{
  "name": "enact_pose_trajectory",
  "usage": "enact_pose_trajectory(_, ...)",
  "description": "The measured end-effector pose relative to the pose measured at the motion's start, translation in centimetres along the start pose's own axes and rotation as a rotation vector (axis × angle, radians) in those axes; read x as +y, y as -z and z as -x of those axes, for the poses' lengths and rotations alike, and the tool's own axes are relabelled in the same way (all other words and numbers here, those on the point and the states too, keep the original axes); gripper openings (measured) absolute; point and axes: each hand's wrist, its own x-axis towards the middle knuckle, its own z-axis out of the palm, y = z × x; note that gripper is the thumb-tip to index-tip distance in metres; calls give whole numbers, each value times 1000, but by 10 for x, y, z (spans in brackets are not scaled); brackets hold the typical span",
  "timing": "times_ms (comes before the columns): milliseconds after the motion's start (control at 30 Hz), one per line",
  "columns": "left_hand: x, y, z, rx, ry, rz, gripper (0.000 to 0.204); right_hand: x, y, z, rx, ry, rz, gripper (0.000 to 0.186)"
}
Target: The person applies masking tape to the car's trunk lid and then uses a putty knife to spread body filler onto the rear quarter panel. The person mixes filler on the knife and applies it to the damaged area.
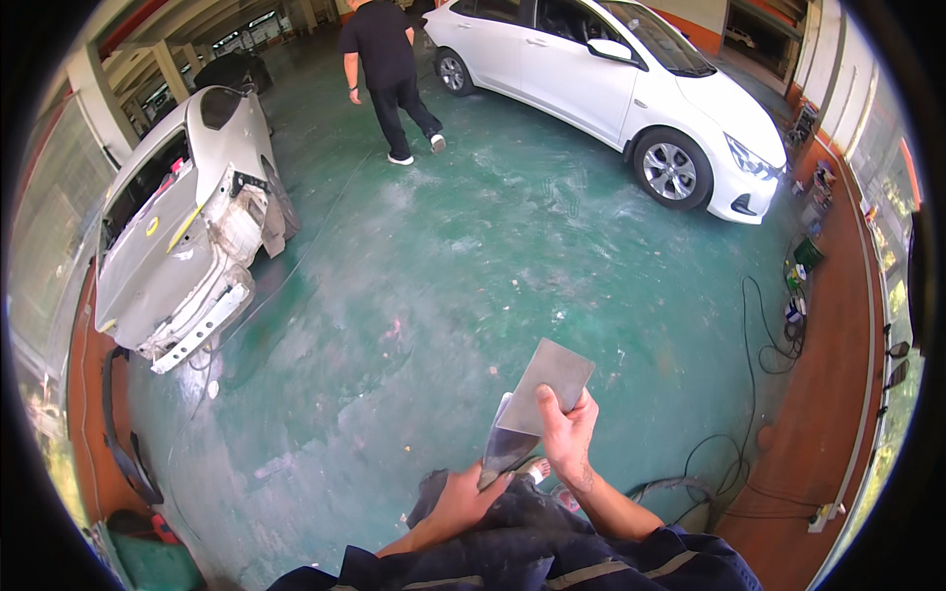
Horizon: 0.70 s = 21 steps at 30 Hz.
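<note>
My right hand (572, 438) grips a flat grey rectangular plate (548, 379), its thumb pressed on the upper face. Just left of and below it, my left hand (465, 504) is closed round the handle of a putty knife (506, 445). The knife's wide, dark blade points up and away from me. Part of this blade lies behind the lower left corner of the plate; whether the two touch I cannot tell. Both tools are held in front of my body, above the green floor (443, 286).
A partly stripped car body (177, 212) stands at the left, its rear bumper off. A white car (601, 74) is parked at the far right. Between them a person in dark clothes (384, 59) walks. Black cables (754, 374) and assorted containers (796, 286) lie along the right wall.
</note>
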Motion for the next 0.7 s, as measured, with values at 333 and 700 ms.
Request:
enact_pose_trajectory(333,5,-42,-42,49,81,-47,44,-15,24,-50,-92,-48,-55,10)
enact_pose_trajectory(700,47,-41,-91,-86,60,73,43,-50,29,-89,-103,-95,-115,10)
